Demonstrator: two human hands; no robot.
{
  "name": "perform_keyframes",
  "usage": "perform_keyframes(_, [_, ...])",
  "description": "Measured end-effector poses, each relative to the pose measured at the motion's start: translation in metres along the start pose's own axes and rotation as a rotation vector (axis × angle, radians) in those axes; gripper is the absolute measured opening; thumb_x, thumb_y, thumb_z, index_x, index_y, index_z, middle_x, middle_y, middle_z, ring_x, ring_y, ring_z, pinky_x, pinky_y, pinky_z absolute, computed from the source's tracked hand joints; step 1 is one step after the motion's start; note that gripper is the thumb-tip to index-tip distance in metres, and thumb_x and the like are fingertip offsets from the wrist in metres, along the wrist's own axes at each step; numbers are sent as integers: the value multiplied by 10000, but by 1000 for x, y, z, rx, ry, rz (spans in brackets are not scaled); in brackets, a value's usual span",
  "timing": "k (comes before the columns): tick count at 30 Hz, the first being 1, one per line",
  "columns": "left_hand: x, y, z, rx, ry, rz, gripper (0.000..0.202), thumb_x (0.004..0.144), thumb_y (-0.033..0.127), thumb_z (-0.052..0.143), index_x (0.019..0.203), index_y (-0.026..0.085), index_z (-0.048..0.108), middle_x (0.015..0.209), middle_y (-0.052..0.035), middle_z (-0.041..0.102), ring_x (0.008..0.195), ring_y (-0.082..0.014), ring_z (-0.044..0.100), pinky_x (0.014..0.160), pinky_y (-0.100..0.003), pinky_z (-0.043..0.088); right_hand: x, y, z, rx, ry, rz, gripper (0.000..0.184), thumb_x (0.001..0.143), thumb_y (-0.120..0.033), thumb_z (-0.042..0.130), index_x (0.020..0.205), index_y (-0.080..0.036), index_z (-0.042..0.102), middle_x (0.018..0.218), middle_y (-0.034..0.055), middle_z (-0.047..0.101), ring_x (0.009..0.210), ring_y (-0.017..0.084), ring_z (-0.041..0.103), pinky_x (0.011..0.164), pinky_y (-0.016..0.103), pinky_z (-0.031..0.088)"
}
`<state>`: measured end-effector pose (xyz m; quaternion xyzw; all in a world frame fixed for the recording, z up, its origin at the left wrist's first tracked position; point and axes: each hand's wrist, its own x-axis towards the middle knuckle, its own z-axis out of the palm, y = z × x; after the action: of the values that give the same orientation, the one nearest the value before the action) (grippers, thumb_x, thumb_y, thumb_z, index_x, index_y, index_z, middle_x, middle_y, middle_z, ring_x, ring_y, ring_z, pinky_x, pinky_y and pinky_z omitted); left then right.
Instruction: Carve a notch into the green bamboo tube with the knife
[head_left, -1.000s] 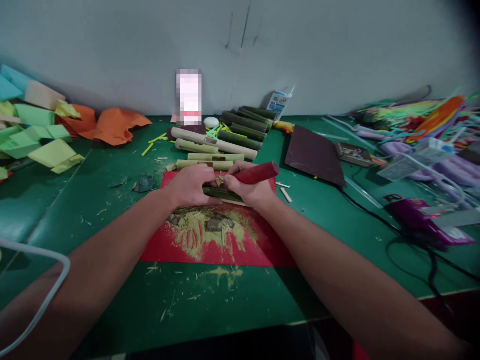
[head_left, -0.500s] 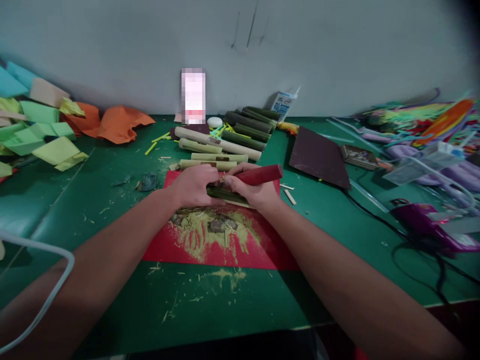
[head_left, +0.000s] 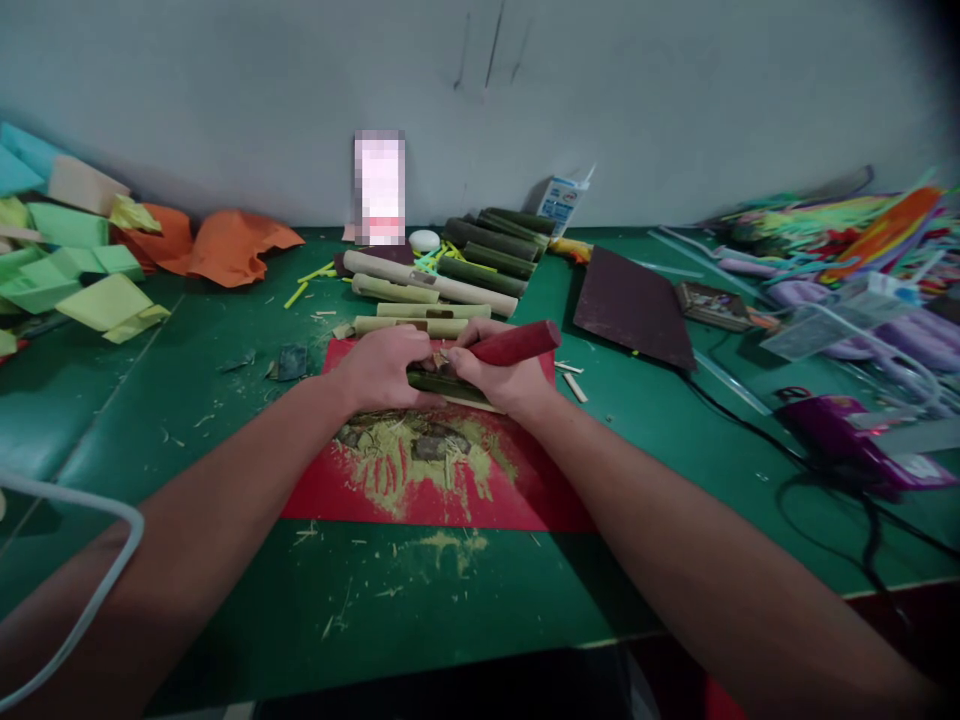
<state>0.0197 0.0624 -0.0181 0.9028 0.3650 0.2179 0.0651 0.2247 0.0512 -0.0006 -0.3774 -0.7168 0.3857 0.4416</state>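
Observation:
My left hand (head_left: 386,368) is closed round the left end of a green bamboo piece (head_left: 442,386), pressing it down on a red sheet (head_left: 525,510). In my right hand (head_left: 506,378) is a tool with a thick red handle (head_left: 517,343), slanting up to the right. Its working tip meets the top of the bamboo near my left fingers and is mostly hidden by my hands. Pale shavings and dust (head_left: 390,460) cover the sheet in front of the bamboo, with a dark flat chip (head_left: 441,446) among them.
Behind my hands lie several bamboo tubes (head_left: 487,240), some peeled and notched. A lit phone (head_left: 379,190) leans on the wall. Coloured papers (head_left: 75,230) are at left; a dark board (head_left: 634,305) and a purple device (head_left: 847,440) with cables sit at right. A white bar (head_left: 127,545) crosses the lower left.
The whole view has shifted slightly, so everything appears a little further left and up. My hands keep the same grip on the bamboo and the red-handled tool.

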Motion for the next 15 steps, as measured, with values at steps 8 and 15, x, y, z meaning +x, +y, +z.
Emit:
perform_keyframes(8, [-1,-2,1,-74,6,23,430,777,593,766,774,200,590,767,-16,610,734,-189,563,650,-314,376,-6,4,2,-19,120,12,222,733,-356,677,633,-231,524,596,-28,551,566,123,476,553,285,393])
perform_keyframes(15, [0,-1,1,13,-16,41,440,778,608,764,794,198,604,770,-15,605,727,-188,561,644,-317,372,-6,3,0,64,6,44,318,739,-508,802,734,-226,654,678,4,638,619,151,569,574,299,465])
